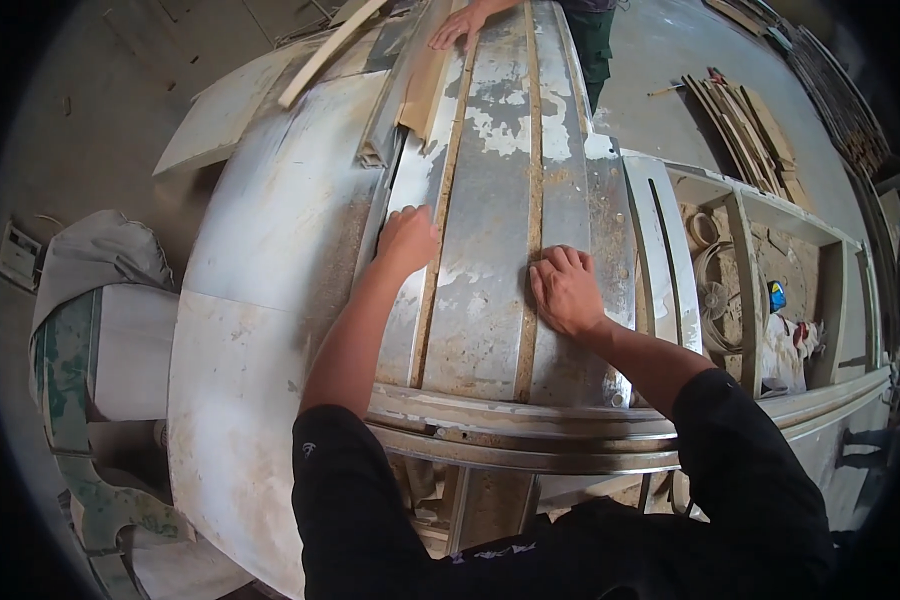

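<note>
Where my left hand (407, 240) lies: on the left strip of the table (485, 215), just left of the left slot (432, 290); the fingers are curled into a loose fist, and I cannot tell whether they pinch anything.
Right hand (567, 290): palm down, fingers bent and close together, half open, resting on the metal beside the right slot (534, 170); I see nothing in its hold.
Table: under the fingers of both hands, reaching well beyond them and back toward my forearms.
Handling: I judge it heavy and stiff, far too much to lift with fingers alone; the worn metal looks smooth, perhaps slippery where dust lies, and not fragile.
Hold: its flat top gives my fingers little to grip, so a slot's edge or the rail (530, 415) behind my wrists would serve better.
Long axis: straight away from me, near end at the rail, far end past my fingertips; both slots run the same way.
Fence (372, 155): ahead of my left fingers and a little left, its hollow end facing me.
Board (424, 95): beyond my left fingers, beside the fence, lengthwise like the table.
Co-worker's hand (458, 27): well apart from my fingers, near the board's far end.
</note>
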{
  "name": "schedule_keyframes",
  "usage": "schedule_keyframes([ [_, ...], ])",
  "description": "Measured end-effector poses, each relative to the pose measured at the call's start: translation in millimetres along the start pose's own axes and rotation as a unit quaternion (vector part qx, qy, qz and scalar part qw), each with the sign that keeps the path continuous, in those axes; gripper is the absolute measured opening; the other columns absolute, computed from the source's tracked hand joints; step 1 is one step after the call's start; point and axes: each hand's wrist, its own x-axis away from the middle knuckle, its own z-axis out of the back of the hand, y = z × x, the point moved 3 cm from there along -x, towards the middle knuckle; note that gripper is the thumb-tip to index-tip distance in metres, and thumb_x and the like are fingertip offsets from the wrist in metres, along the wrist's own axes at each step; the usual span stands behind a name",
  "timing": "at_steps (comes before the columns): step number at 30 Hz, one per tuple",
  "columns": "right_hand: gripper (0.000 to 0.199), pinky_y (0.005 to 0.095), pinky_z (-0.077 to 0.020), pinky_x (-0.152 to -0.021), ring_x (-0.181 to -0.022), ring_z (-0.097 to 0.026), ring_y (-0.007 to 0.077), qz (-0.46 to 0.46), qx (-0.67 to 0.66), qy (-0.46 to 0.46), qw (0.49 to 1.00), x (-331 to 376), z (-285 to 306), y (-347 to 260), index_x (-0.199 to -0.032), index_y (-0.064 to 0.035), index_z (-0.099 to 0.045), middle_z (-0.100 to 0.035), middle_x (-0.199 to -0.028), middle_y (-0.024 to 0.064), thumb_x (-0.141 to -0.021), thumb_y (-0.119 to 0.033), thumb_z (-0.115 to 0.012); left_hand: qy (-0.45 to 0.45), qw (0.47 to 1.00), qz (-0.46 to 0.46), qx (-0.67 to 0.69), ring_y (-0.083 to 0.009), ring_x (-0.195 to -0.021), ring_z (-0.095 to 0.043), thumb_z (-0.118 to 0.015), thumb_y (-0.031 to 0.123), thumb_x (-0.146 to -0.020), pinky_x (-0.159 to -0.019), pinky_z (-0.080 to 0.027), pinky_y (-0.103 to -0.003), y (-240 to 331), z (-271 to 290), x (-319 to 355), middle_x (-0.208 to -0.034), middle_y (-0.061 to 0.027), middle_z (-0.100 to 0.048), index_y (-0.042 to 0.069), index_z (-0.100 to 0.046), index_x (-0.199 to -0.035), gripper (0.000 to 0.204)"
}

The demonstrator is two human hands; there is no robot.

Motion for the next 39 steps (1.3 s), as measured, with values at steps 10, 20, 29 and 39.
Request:
schedule_keyframes([
  [10,0.029,0.0419,-0.0368,-0.094,-0.108,-0.053,0.0258,-0.009,-0.029,0.026,0.999,2,2,-6,-0.119,-0.0088,-0.053,-0.059,-0.107,0.0094,-0.092,-0.018,-0.052,-0.061,0.997,-0.011,0.056,-0.0410,-0.119,-0.050,-0.062,0.019,-0.087,-0.100,-0.041,-0.046,14,7,27,-0.123,-0.0277,-0.056,-0.006,-0.041,-0.135,0.058],
  [20,0.030,0.0420,-0.0386,-0.092,-0.107,-0.054,0.0268,-0.008,-0.011,0.037,0.999,10,-6,0,-0.118,-0.0091,-0.054,-0.060,-0.107,0.0101,-0.089,-0.017,-0.053,-0.105,0.993,-0.048,0.024,-0.0375,-0.110,-0.057,-0.056,0.031,-0.092,-0.093,-0.042,-0.047,81,46,179,-0.119,-0.0227,-0.060,0.001,-0.048,-0.131,0.050],
  [29,0.031,0.0432,-0.0391,-0.093,-0.107,-0.055,0.0268,-0.003,-0.015,0.046,0.999,12,-6,-2,-0.116,-0.0097,-0.054,-0.060,-0.104,0.0097,-0.087,-0.021,-0.055,0.036,0.993,0.002,0.108,-0.0416,-0.077,-0.062,-0.058,0.025,-0.090,-0.069,-0.048,-0.052,77,33,239,-0.078,-0.0221,-0.064,0.004,-0.063,-0.101,0.024],
  [39,0.026,0.0448,-0.0389,-0.092,-0.104,-0.056,0.0273,0.003,-0.028,0.066,0.997,16,-6,3,-0.109,-0.0084,-0.055,-0.061,-0.101,0.0103,-0.088,-0.023,-0.054,0.188,0.980,-0.065,0.014,-0.0315,-0.081,-0.060,-0.059,0.013,-0.088,-0.075,-0.043,-0.043,106,31,257,-0.082,-0.0113,-0.065,0.006,-0.065,-0.090,0.010],
])
